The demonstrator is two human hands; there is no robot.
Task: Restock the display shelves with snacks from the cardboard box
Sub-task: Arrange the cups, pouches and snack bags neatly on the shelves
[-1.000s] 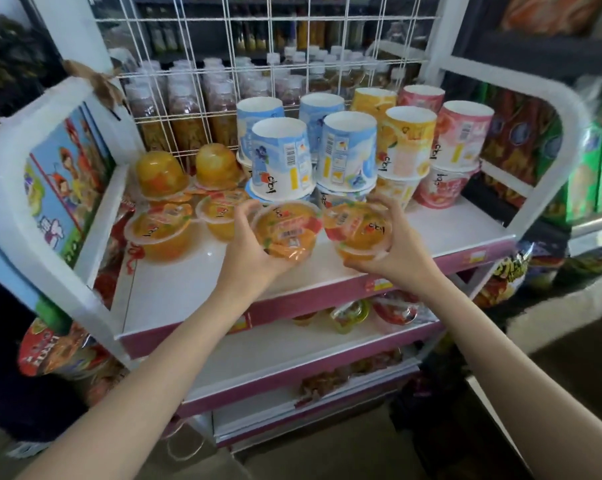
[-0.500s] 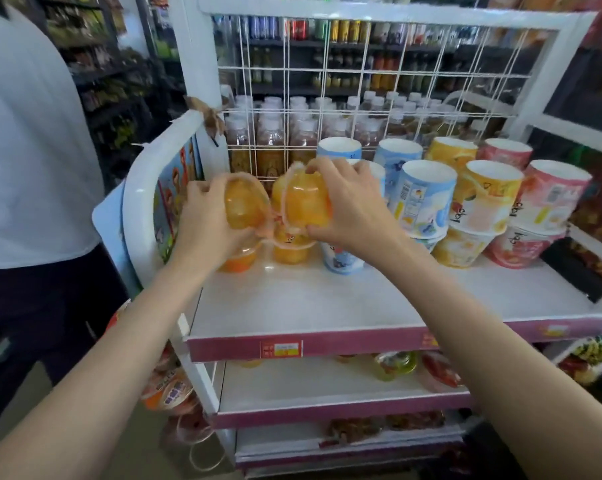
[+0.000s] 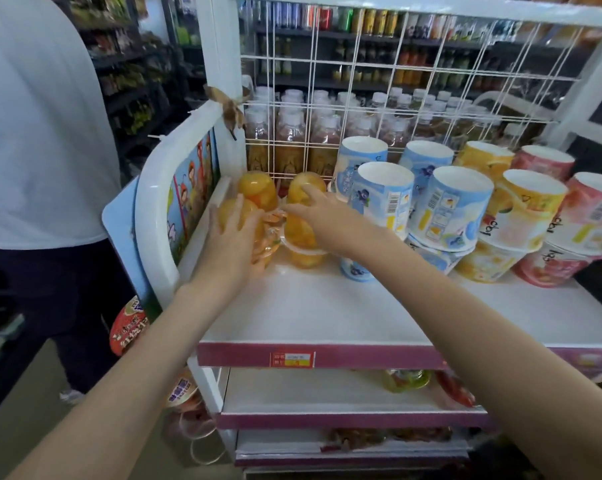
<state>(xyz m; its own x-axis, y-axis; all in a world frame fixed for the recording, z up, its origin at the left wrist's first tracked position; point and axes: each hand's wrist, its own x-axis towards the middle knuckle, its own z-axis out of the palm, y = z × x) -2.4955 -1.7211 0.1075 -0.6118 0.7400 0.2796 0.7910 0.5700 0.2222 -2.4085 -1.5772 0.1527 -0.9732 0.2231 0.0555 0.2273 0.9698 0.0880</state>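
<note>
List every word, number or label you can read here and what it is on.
"Iqo", as it reads with the cup inverted: pink cup, orange cup.
Barcodes on blue cups: digits too small.
Red-yellow price tag on shelf edge: blurred.
Hanging bowl lid: characters unreadable.
</note>
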